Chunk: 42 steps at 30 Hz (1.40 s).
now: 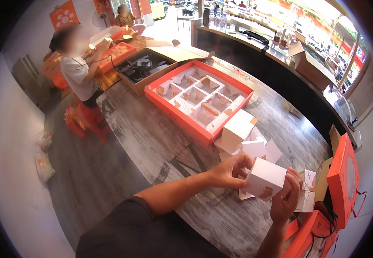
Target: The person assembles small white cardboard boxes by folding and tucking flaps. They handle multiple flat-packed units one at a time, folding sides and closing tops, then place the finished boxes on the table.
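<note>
Between my two hands is a small white cardboard box point(267, 174) with a gold-brown print on its near side, held above the table. The thumb and fingers of my left hand point(233, 170) pinch its left side. Along its right side curl the fingers of my right hand point(288, 195). Just beyond lie more white boxes point(238, 127) and loose white card pieces in a pile. Farther off on the table sits a large red tray box point(165, 105) with white dividers; white and gold pieces show in its compartments.
More small white boxes point(305, 201) stand right of my right hand, near red gift boxes point(343, 180) with ribbon handles. An open brown carton point(141, 84) holds dark items beyond the tray. A co-worker point(76, 71) stands at the far left by red boxes. A dark counter point(264, 73) borders the table.
</note>
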Motion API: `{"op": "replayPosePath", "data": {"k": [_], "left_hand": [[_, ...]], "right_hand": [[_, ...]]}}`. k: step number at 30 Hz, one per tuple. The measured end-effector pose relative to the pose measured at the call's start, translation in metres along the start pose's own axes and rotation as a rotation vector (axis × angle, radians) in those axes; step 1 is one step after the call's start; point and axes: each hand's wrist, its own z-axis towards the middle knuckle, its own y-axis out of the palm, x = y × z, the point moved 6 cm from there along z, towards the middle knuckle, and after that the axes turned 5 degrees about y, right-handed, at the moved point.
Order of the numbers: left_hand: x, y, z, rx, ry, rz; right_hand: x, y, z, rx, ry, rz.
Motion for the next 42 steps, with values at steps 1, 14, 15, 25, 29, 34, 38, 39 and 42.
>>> {"op": "replayPosePath", "data": {"k": [1,14,15,25,29,34,38,39,42], "left_hand": [[0.001,0.001,0.0,-0.008,-0.011,-0.003],[0.013,-0.01,-0.002,0.196,0.025,0.225],[0.014,-0.014,-0.002,0.25,0.029,0.22],[0.01,-0.015,-0.01,0.209,0.123,0.224],[0.012,-0.003,-0.009,0.082,0.044,0.064],[0.011,0.001,-0.009,-0.093,0.075,0.184],[0.024,0.006,-0.005,-0.065,0.178,0.367],[0.028,0.009,-0.002,-0.064,0.239,0.444],[0.028,0.008,-0.002,-0.012,0.239,0.495]], "right_hand": [[0.0,0.0,0.0,0.003,0.0,-0.007],[0.005,-0.007,0.001,-0.065,0.031,-0.055],[0.004,-0.006,0.002,-0.062,0.04,-0.06],[0.0,-0.014,0.005,0.041,-0.015,-0.174],[0.007,-0.02,0.005,0.097,0.007,-0.169],[0.023,-0.024,0.0,0.184,0.099,-0.058],[0.035,-0.022,-0.001,0.144,0.163,0.022],[0.035,-0.021,-0.001,0.116,0.161,-0.007],[0.034,-0.016,0.002,-0.017,0.165,-0.046]]}}
